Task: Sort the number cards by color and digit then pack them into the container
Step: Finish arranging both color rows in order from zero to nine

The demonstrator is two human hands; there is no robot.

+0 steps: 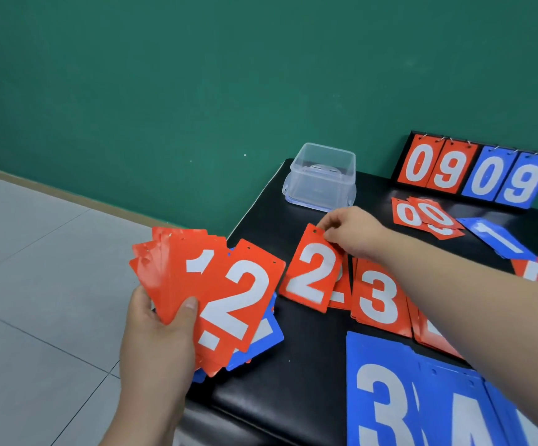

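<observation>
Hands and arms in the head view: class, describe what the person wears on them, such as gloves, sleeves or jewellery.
Nothing is worn. The left hand and right hand have no gloves, rings or watch; the left forearm and right forearm show no sleeve.

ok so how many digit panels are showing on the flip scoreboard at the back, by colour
red panels: 2, red 0 and red 9
blue panels: 2, blue 0 and blue 9
total: 4
</observation>
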